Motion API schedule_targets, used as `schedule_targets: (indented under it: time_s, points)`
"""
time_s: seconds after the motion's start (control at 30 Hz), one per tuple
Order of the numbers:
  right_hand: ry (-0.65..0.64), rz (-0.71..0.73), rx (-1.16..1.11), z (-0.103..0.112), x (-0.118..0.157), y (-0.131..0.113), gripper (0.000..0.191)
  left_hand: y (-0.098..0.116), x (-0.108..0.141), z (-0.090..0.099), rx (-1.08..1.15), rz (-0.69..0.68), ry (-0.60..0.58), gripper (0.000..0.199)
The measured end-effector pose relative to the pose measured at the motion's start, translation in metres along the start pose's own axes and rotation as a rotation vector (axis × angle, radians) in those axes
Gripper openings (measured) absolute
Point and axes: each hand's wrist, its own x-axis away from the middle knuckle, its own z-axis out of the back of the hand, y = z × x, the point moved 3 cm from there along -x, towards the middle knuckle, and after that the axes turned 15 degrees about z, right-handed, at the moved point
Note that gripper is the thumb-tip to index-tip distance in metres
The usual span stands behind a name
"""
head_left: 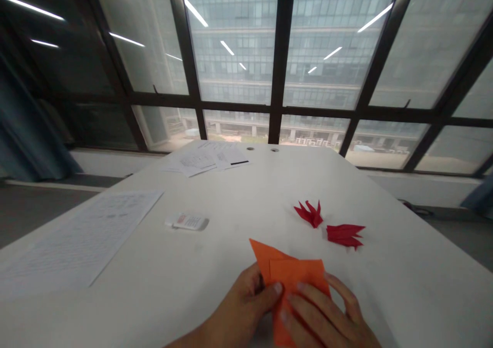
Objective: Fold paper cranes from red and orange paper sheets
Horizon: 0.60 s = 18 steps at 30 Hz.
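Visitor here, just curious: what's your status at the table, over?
Left grip pinching folded orange paper. Right grip laid across it. Two red folded pieces lie beyond, apart from it.

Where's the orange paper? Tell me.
In the head view, the orange paper is low, right of centre, in the left hand with the right hand on it.

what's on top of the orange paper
The right hand lies across the orange paper, and the left thumb rests on it. The paper beneath them is covered and cannot be seen.
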Motion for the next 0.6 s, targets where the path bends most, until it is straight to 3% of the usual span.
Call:
schedule_targets:
  time_s: [0.2,0.3,0.33,0.4,0.5,0.53,0.6]
  points:
    - [0.029,-0.022,-0.068,0.006,0.004,0.010,0.026,0.009,-0.002,0.004,-0.007,0.024,-0.085,0.042]
    - [0.046,-0.090,-0.123,0.002,0.016,0.014,0.034,0.012,0.001,0.011,-0.187,0.067,-0.110,0.053]
    - [0.045,-0.107,-0.151,-0.001,0.020,0.013,0.032,0.011,0.002,0.017,-0.279,0.095,-0.057,0.060]
    - [0.025,-0.123,-0.225,-0.008,0.026,0.011,0.031,0.009,0.002,0.030,-0.566,0.114,0.168,0.077]
    - [0.001,-0.149,-0.337,-0.018,0.029,0.008,0.032,0.014,0.005,0.043,-1.034,-0.080,0.539,0.098]
    - [-0.010,-0.151,-0.373,-0.019,0.030,0.007,0.032,0.016,0.006,0.043,-1.159,-0.166,0.599,0.097]
    - [-0.021,-0.142,-0.438,-0.020,0.031,0.007,0.030,0.018,0.008,0.039,-1.339,-0.289,0.584,0.081]
